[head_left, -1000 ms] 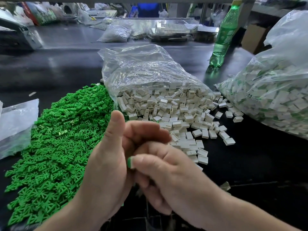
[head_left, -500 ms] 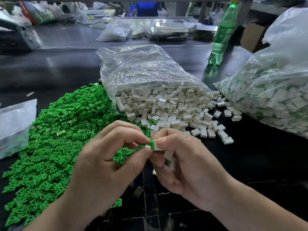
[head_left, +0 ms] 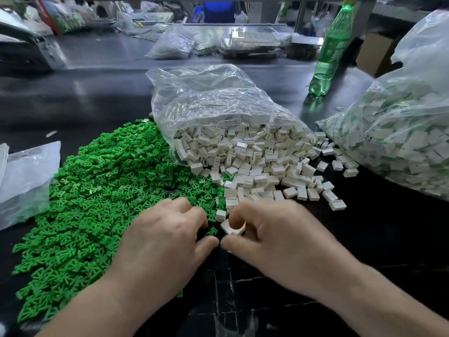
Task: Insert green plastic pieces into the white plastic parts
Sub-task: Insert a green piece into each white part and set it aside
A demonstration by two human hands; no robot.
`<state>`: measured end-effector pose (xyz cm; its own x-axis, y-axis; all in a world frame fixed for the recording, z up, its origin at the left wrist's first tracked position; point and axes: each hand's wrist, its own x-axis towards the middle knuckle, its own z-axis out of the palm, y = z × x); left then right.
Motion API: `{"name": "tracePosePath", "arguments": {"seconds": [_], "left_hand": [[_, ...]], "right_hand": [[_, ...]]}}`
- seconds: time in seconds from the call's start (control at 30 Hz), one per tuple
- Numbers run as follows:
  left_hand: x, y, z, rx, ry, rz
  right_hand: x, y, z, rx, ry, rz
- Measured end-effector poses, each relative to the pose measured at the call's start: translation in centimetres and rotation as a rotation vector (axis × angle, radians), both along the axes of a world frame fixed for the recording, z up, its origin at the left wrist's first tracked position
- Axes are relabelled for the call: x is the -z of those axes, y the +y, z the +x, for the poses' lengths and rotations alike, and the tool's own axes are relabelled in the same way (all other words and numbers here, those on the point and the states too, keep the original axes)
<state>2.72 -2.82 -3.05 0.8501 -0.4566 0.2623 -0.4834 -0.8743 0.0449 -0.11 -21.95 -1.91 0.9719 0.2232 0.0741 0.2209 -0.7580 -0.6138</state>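
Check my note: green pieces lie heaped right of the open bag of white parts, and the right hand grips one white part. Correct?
No: in the head view the green pieces lie heaped left of the open bag of white parts, not right. The right hand does grip one white part.

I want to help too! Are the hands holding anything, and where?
The right hand pinches one white part by its edges. The left hand rests on the green pieces; any hold there is hidden.

Left hand and right hand lie palm-down, fingers curled.
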Motion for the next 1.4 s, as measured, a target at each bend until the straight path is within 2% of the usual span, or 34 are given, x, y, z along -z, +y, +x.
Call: {"name": "tracePosePath", "arguments": {"seconds": [0.03, 0.07, 0.13, 0.33, 0.43, 0.5, 0.57, 0.63, 0.7, 0.77, 0.83, 0.9, 1.0, 1.1, 1.17, 1.23, 1.3, 1.4], "left_hand": [[0.0, 0.0, 0.1, -0.003, -0.001, 0.007], [0.0, 0.0, 0.1, -0.005, 0.006, 0.01], [0.0, -0.2, 0.1, -0.004, 0.019, 0.016], [-0.3, -0.1, 0.0, -0.014, 0.037, -0.044], [-0.8, 0.3, 0.1, -0.071, 0.124, -0.197], [-1.2, 0.3, 0.0, -0.091, 0.252, -0.432], [-1.3, 0.2, 0.0, -0.069, 0.422, -0.691], [-1.5, -0.2, -0.2, -0.017, 0.689, -0.969], [-1.4, -0.6, -0.2, 0.039, 0.878, -1.193], [-1.4, -0.8, -0.2, 0.052, 0.951, -1.343], [-1.4, -0.6, 0.1, 0.04, 0.955, -1.401], [-1.4, -0.2, 0.4, 0.013, 0.899, -1.378], [-1.4, 0.5, 0.9, -0.042, 0.793, -1.359], [-1.4, 0.8, 1.2, -0.081, 0.753, -1.414], [-1.2, 0.8, 1.3, -0.089, 0.739, -1.414], [-1.1, 0.5, 1.3, -0.081, 0.73, -1.407], [-1.0, 0.2, 1.1, -0.063, 0.727, -1.411], [-1.1, 0.2, 0.9, -0.031, 0.731, -1.425]], "right_hand": [[0.2, 0.5, -0.2, -0.041, -0.05, -0.195], [0.4, 0.9, -0.3, -0.074, -0.059, -0.296], [0.7, 1.4, -0.3, -0.112, -0.055, -0.389], [0.6, 1.0, -0.4, -0.15, -0.094, -0.452], [0.8, 1.0, -0.3, -0.152, -0.135, -0.416], [0.7, 0.6, -0.1, -0.09, -0.152, -0.318], [0.5, 0.1, 0.3, 0.008, -0.102, -0.132], [0.5, -0.3, 0.9, 0.089, 0.001, 0.128], [0.5, -0.3, 1.1, 0.104, 0.132, 0.409], [0.7, -0.2, 1.2, 0.111, 0.232, 0.592], [0.7, -0.4, 1.4, 0.118, 0.263, 0.669], [0.6, -0.7, 1.4, 0.103, 0.224, 0.592], [0.7, -0.2, 0.4, -0.021, 0.009, 0.187], [0.9, 1.8, -0.9, -0.239, -0.089, -0.22], [1.3, 2.8, -1.1, -0.284, -0.101, -0.353], [1.6, 2.9, -1.0, -0.269, -0.11, -0.376], [1.7, 2.7, -1.0, -0.237, -0.125, -0.311], [1.0, 1.7, -0.6, -0.069, 0.002, -0.004]]}}
